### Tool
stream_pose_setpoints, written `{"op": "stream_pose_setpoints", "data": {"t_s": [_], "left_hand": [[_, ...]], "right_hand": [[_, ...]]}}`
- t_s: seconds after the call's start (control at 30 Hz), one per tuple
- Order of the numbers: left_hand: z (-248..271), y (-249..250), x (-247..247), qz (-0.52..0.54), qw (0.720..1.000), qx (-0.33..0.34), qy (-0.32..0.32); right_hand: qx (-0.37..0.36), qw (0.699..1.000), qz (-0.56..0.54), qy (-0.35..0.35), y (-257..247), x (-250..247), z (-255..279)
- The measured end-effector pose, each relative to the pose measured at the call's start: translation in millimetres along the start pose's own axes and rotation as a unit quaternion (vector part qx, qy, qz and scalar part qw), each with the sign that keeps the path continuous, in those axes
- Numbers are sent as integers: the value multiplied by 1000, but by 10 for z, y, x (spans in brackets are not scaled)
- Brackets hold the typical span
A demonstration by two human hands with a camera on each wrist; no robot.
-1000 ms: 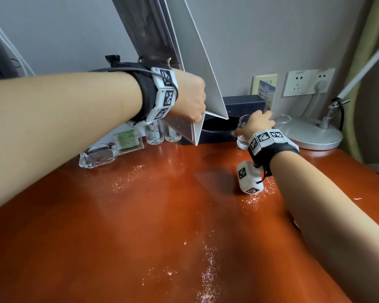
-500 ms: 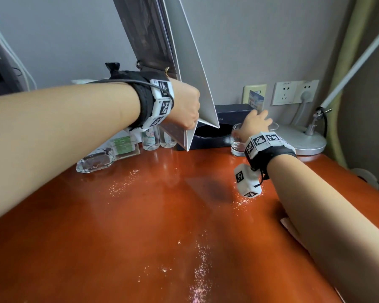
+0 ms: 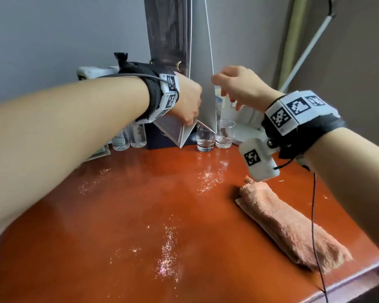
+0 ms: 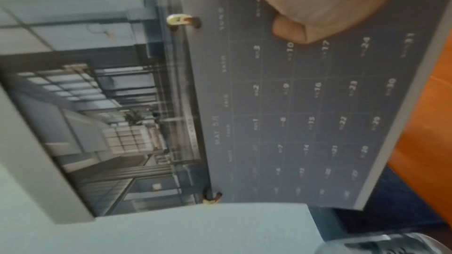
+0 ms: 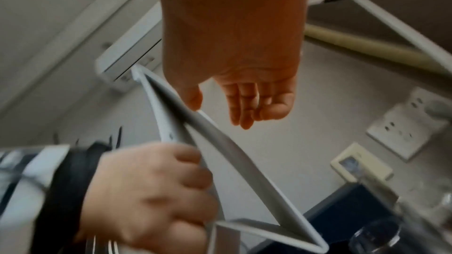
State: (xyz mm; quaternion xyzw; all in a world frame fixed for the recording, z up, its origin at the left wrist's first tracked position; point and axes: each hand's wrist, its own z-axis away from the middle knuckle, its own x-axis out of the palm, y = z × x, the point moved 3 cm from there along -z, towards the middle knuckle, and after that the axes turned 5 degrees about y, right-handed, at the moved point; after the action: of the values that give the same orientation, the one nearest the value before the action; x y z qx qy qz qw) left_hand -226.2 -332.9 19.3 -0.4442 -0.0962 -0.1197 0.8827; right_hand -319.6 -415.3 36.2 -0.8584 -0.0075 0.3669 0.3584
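Observation:
A tent-style desk calendar [image 3: 201, 62] hangs in the air above the back of the red-brown desk [image 3: 118, 204], nearly upright. My left hand [image 3: 188, 101] grips its lower corner; the left wrist view shows the thumb [image 4: 293, 26] pressed on the dark May page [image 4: 305, 113]. My right hand [image 3: 228, 84] is raised at the calendar's right edge. In the right wrist view its thumb [image 5: 193, 101] touches the white panel's edge [image 5: 234, 154] while the other fingers [image 5: 244, 107] hang loosely curled and hold nothing. My left hand [image 5: 146, 190] shows below.
Two small glasses [image 3: 205, 138] [image 3: 224, 133] stand under the calendar by a dark box [image 3: 155, 138] and small bottles [image 3: 136, 134]. A folded pink towel [image 3: 289, 226] lies at the right. Powder [image 3: 169, 254] is scattered over the desk. A lamp arm [image 3: 309, 44] rises at the right.
My right hand has left the glass and risen to the calendar's right edge. The calendar has swung nearly upright in my left hand. The towel has come into view.

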Motion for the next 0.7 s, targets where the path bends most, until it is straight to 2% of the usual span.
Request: {"op": "stream_pose_setpoints", "data": {"t_s": [0.07, 0.13, 0.2, 0.33, 0.4, 0.47, 0.53, 0.57, 0.63, 0.7], "left_hand": [[-49, -45, -71, -22, 1000, -3, 3], [-104, -86, -124, -40, 999, -2, 9], [-134, -137, -190, -60, 998, 0, 33], [-141, -247, -282, -45, 999, 1, 29], [-158, -316, -237, -6, 998, -40, 54], [-116, -418, -203, 133, 976, -102, 142], [-144, -522, -247, 0, 961, -109, 255], [-193, -561, -268, -76, 941, -129, 302], [-238, -636, -295, -88, 907, -183, 369], [-372, -647, -252, -48, 882, -218, 416]], "right_hand": [[-38, 992, 115, 23, 23, 1, 56], [-44, 983, 172, 47, 88, -3, 78], [-38, 979, 194, 50, 149, -20, 79], [-27, 974, 208, 87, 247, -154, 114], [-36, 971, 200, 127, 301, -275, 126], [-40, 965, 199, 163, 373, -380, 134], [-39, 960, 206, 186, 488, -448, 131], [-38, 957, 209, 196, 561, -484, 116], [-27, 953, 209, 215, 699, -542, 105], [-10, 949, 215, 229, 843, -627, 113]]}}
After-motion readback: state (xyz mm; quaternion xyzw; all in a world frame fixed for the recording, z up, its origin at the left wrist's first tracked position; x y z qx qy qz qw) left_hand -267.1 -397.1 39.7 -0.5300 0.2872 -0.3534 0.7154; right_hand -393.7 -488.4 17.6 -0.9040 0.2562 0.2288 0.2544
